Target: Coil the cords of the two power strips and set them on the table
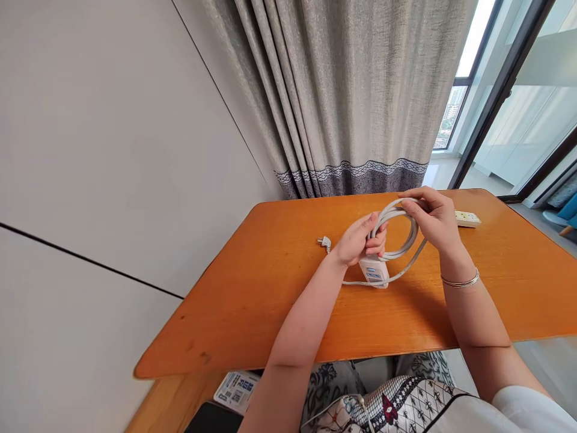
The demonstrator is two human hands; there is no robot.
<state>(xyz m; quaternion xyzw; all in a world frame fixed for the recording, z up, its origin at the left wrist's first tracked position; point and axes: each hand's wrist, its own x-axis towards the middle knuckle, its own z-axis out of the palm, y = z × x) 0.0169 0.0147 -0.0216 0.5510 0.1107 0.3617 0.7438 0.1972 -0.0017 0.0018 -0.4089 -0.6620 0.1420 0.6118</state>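
Observation:
A white power cord (409, 237) is wound into several loops above the table. My left hand (363, 239) is closed round the left side of the coil. With thumb and fingers pinched, my right hand (431, 215) grips the coil's upper right. Just below my left hand is a white power strip (374, 270) with blue-marked sockets, partly hidden by the hand and cord. From the coil a loose length of cord runs down past the strip and behind my left wrist. The cord's white plug (324, 242) lies on the table left of my left hand.
The orange-brown wooden table (252, 288) has rounded corners. Beyond my right hand lies a second white power strip (467, 219). A grey curtain (356, 90) hangs behind the table, and a printed box (237, 390) sits below its front edge.

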